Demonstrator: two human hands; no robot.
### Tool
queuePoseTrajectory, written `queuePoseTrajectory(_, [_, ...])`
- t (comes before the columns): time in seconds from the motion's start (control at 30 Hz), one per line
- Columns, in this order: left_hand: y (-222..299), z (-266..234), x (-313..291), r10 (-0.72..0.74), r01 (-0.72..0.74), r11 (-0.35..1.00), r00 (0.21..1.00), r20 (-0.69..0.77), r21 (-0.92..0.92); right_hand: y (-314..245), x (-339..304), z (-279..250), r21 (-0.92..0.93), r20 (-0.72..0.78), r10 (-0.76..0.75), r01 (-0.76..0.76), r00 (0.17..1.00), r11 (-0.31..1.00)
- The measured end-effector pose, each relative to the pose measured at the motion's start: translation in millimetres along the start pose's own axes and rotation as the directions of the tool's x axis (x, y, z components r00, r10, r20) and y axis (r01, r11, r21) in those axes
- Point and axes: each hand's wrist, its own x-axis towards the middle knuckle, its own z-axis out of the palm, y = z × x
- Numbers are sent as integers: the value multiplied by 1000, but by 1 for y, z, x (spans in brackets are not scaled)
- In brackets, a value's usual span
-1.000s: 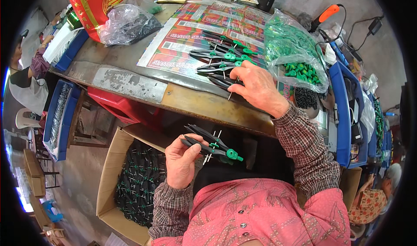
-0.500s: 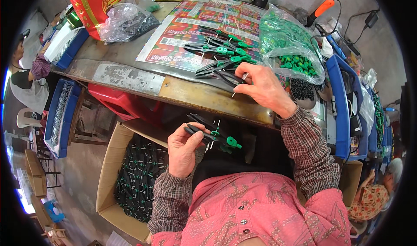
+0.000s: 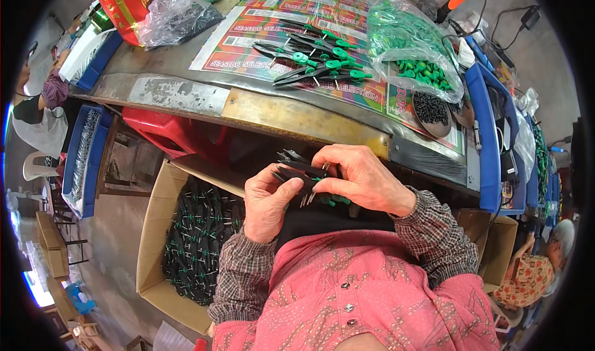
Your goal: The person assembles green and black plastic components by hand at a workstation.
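My left hand (image 3: pixel 268 203) is closed round a small bunch of black blade-shaped pieces (image 3: pixel 296 163) with green knobs and metal pins. Thumb and fingers of my right hand (image 3: pixel 369 179) pinch the knob end of the same bunch. Both hands are close together in front of my body, below the table edge. Fingers cover part of the bunch, so I cannot tell how each piece lies. More such pieces lie in a loose pile (image 3: pixel 317 57) on a printed sheet (image 3: pixel 238 44) on the table.
A clear bag of green knobs (image 3: pixel 421 47) lies right of the pile, beside a dish of small black parts (image 3: pixel 432 112). Blue bins (image 3: pixel 486 146) stand at the right. A cardboard box (image 3: pixel 152 239) of similar pieces is below left, near a red stool (image 3: pixel 164 134). Other people sit at both sides.
My right hand has left the pile on the table and come down to my left hand. Both hands now grip the bunch, and the pile looks slightly smaller.
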Motion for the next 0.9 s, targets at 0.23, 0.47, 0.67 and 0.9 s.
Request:
queuePoseTrajectory(0.23, [-1, 2, -13, -28, 27, 999, 999, 28, 38, 1, -7, 3, -49, 1, -108, 108, 994, 993])
queuePoseTrajectory(0.47, [-10, 7, -19, -7, 7, 1000, 1000, 7, 20, 7, -16, 15, 17, -55, -88, 89, 995, 996])
queuePoseTrajectory(0.67, [-14, 10, -21, 16, -16, 1000, 1000, -11, 9, 9, -22, 21, 145, -158, -48, 71, 986, 987])
queuePoseTrajectory(0.9, [-18, 14, -24, 1, -2, 1000, 999, -44, -26, 11, -27, 23, 346, -204, 96, -20, 974, 938])
